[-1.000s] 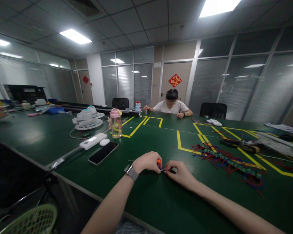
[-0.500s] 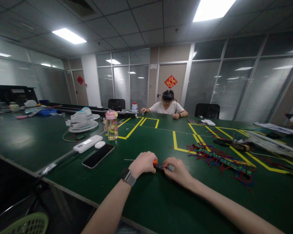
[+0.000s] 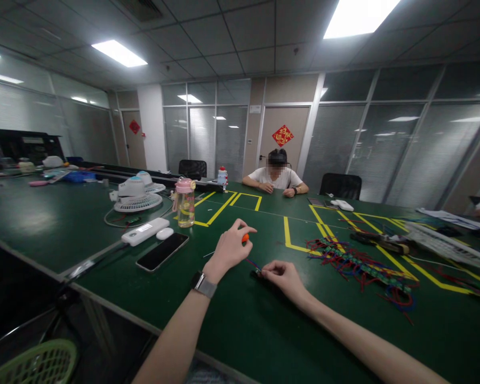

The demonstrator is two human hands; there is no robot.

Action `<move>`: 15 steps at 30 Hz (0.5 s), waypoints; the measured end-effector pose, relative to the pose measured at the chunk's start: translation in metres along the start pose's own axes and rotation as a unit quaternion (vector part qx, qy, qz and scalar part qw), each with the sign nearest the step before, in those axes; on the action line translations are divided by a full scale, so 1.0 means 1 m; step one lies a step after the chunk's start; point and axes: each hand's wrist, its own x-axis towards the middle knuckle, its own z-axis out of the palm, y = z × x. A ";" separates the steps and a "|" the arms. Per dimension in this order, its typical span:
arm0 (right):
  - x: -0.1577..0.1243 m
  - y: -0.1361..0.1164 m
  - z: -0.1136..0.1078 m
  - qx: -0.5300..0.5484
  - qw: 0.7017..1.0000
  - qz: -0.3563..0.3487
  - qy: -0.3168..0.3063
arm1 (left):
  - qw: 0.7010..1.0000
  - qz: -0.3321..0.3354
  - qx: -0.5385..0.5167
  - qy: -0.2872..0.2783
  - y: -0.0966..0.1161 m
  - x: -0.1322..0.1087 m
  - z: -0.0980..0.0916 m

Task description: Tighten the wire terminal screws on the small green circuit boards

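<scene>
Right of the phone [image 3: 162, 252], left hand [image 3: 230, 248] tucks an orange-handled tool [image 3: 245, 238]; right hand [image 3: 284, 278] pinches a small wired part [image 3: 257, 272]. Steady pinch, no tugging!

The handle [image 3: 245, 238] is orange, the piled wires [image 3: 402, 305] red and blue, the table [image 3: 264, 330] green.

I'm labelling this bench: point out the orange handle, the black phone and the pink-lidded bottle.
orange handle [image 3: 245, 238]: head view, its visible part
black phone [image 3: 162, 252]: head view, screen's middle
pink-lidded bottle [image 3: 186, 208]: head view, clear body
</scene>
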 end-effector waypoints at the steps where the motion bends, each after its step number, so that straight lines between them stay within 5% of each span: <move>1: 0.000 0.000 0.001 -0.003 1.000 0.001 0.000 | 1.000 0.002 -0.006 0.012 0.000 0.000 0.000; 9: -0.022 -0.005 -0.011 0.003 0.998 0.032 -0.054 | 1.000 0.007 -0.011 0.025 -0.001 -0.001 0.004; 15: -0.090 -0.014 -0.070 -0.039 0.991 0.010 -0.124 | 1.000 -0.001 -0.024 0.014 -0.002 0.000 0.004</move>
